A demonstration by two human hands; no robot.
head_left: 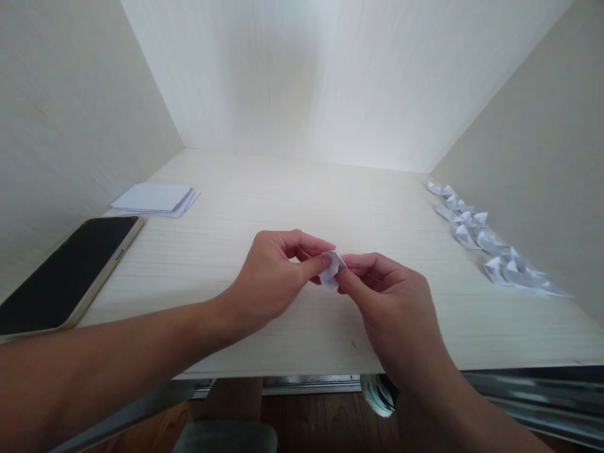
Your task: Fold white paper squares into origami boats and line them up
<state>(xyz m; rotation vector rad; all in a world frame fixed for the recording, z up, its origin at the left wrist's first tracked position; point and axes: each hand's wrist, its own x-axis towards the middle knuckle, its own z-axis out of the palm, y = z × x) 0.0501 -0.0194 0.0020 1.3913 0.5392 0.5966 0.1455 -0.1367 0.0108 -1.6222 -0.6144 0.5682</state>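
Pinching a folded paper piece (333,272) with the left hand (274,280) and the right hand (394,305), thumbs and forefingers closed on its edges, other fingers loosely curled. Held just above the near middle of the surface (283,189). Probably almost weightless, thin and easily crushed; best gripped lightly at the creased edges. Along the right, a row of folded pieces (491,242). At the left, a phone (66,270); beyond it, a stack of paper sheets (153,198).

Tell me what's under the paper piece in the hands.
The paper piece, pinched by left hand and right hand, shows only desk below it. Fingers hide its edges.
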